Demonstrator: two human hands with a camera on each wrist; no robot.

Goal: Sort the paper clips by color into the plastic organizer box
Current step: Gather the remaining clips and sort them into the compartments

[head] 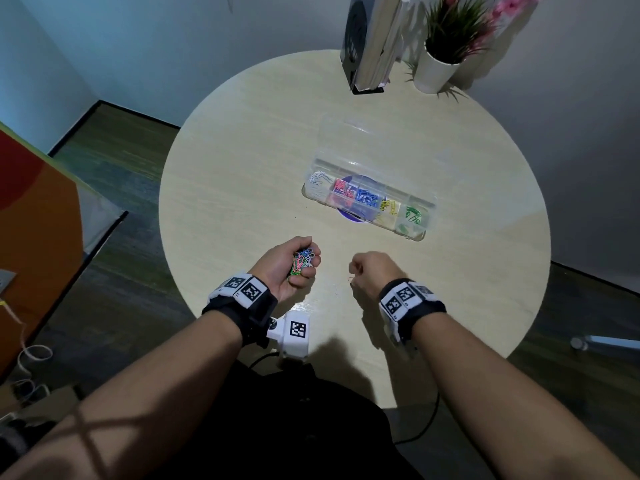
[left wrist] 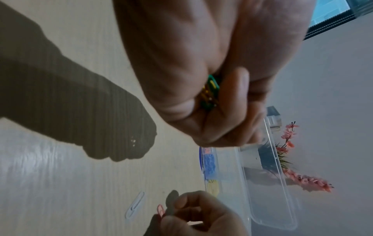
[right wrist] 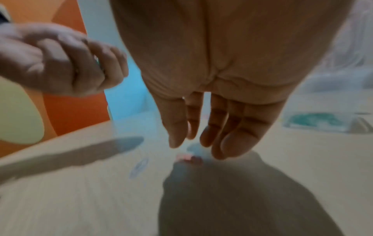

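Clips [head: 303, 263], thin bent wire coated in mixed colours, sit bunched in our left hand [head: 294, 268], fingers curled round them above the table [head: 242, 161]. Our right hand [head: 372, 271] hovers beside it; whether it pinches the pink clip [left wrist: 160, 210] at its fingertips we cannot tell. A white clip [left wrist: 134, 206] lies flat on the pale woodgrain nearby. Farther off sits the clear plastic box [head: 369, 199], long and rectangular, lid open, its compartments holding white, pink, blue, yellow and green clips. Beyond stand a white potted plant [head: 440, 64] and upright books [head: 375, 39].
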